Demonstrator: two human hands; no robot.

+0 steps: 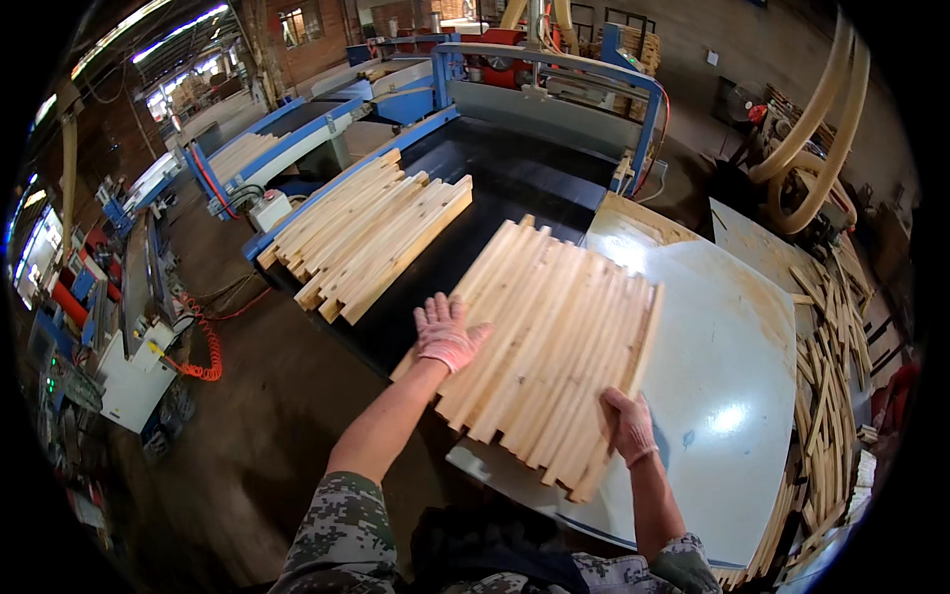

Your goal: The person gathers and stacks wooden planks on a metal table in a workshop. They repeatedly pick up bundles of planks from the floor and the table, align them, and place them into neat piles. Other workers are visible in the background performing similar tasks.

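Note:
A row of pale wooden strips (549, 346) lies side by side in front of me, partly over the black conveyor belt and partly over the grey-white tabletop. Their ends are uneven. My left hand (448, 335), in a pinkish work glove, presses against the row's left side with its fingers spread. At the near right corner my right hand (629, 426), gloved too, grips the outer strip; some of its fingers are hidden. Farther left, a second group of wooden strips (371, 233) rests on the black belt (505, 158), apart from my hands.
A blue-framed gantry (554, 57) spans the belt's far end. The tabletop (722, 386) extends to my right, with a heap of loose wood strips (831, 416) beyond it. Another machine (129, 366) with a coiled orange hose (206, 351) stands left. Thick beige ducts (816, 114) hang at right.

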